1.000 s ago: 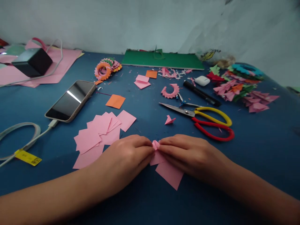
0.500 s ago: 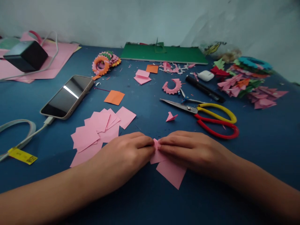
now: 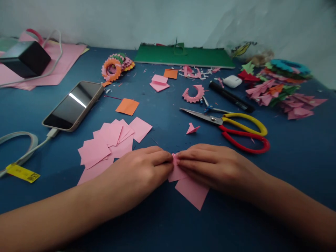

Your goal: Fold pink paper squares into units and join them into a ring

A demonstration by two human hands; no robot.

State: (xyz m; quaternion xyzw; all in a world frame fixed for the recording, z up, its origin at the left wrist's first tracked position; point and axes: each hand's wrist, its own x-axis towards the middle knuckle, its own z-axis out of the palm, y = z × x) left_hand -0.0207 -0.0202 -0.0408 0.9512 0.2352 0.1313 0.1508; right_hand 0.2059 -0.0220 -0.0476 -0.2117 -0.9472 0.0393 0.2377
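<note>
Head view: both hands meet low at the centre over the blue surface (image 3: 147, 231). The left hand (image 3: 145, 169) and the right hand (image 3: 220, 168) each have their grip closed, fingertips pinching the top of a folded pink paper (image 3: 176, 173) from either side; the fingers hide part of its folds. A loose pink square (image 3: 193, 192) lies just below it, partly under the right hand.

The left hand and forearm cover the near edge of the spread pink squares (image 3: 112, 134). Beyond these lie an orange square (image 3: 127, 106) and a phone (image 3: 73, 106), with a cable (image 3: 39, 148) plugged in. Ahead of the right hand, a small folded pink piece (image 3: 192, 128) sits near the tip side of the scissors (image 3: 213, 119), whose red and yellow handles point right. Behind them are a pink toothed arc (image 3: 194, 95), a black pen (image 3: 231, 97) and a white case (image 3: 232, 81). A heap of coloured folded pieces (image 3: 278, 87) is at far right, and a green board (image 3: 183, 57) by the wall.
</note>
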